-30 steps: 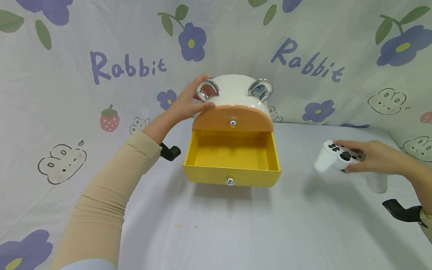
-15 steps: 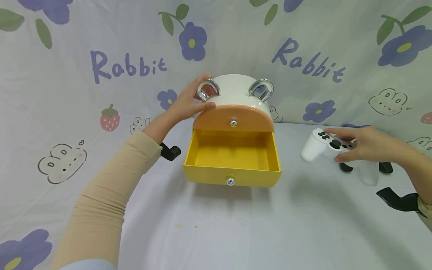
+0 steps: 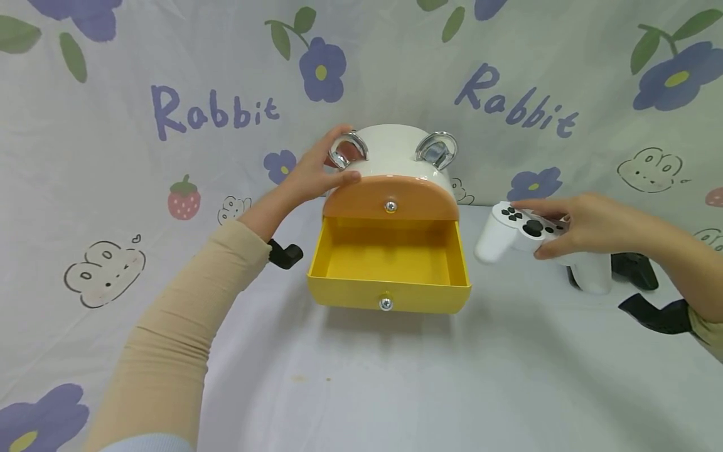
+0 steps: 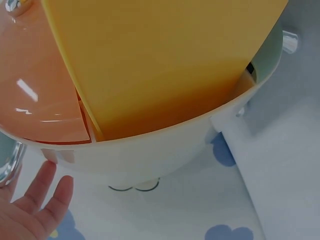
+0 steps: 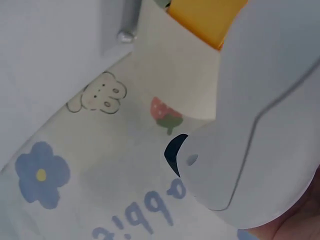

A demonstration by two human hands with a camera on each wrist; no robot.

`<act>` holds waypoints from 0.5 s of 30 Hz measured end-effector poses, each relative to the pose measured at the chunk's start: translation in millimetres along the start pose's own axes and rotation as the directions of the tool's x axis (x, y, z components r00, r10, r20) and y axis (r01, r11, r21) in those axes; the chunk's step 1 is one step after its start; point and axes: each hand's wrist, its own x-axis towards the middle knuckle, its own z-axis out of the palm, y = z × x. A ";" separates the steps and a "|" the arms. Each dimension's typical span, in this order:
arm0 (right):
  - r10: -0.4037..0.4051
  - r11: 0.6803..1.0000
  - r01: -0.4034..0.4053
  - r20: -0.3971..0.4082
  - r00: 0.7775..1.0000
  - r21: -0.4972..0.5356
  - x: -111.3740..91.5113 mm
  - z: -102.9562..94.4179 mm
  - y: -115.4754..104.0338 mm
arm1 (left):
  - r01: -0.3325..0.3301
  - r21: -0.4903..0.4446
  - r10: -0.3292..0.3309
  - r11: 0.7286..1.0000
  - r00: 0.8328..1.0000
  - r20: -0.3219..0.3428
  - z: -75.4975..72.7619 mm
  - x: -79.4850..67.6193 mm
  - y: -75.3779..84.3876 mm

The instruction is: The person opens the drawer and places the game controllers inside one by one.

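Note:
A small white drawer cabinet with chrome ear-shaped loops stands in the middle of the head view. Its orange upper drawer is closed, and its yellow lower drawer is pulled out with nothing inside. My left hand holds the cabinet's upper left corner, thumb in front and fingers behind the left ear loop; the left wrist view shows fingertips by its side. To the right of the drawer, my right hand grips a white game controller by its middle, raised above the table.
A black game controller lies on the white table, partly hidden behind the white one and my right wrist. A patterned cloth hangs behind the cabinet.
My right hand has carried the white game controller left and away from me, toward the cabinet, uncovering part of the black controller. The left hand, cabinet and drawers stay put.

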 end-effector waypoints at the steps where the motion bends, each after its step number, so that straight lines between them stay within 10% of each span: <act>1: -0.015 1.000 0.015 0.002 1.000 0.013 1.3 -1.1 -3.6 | -0.001 0.000 0.001 1.000 1.000 -0.002 -0.2 -0.1 0.0; 15: -0.053 0.998 0.052 0.054 0.997 0.020 17.1 -11.6 -48.4 | -0.009 -0.008 0.009 1.000 1.000 0.003 0.0 -0.1 1.6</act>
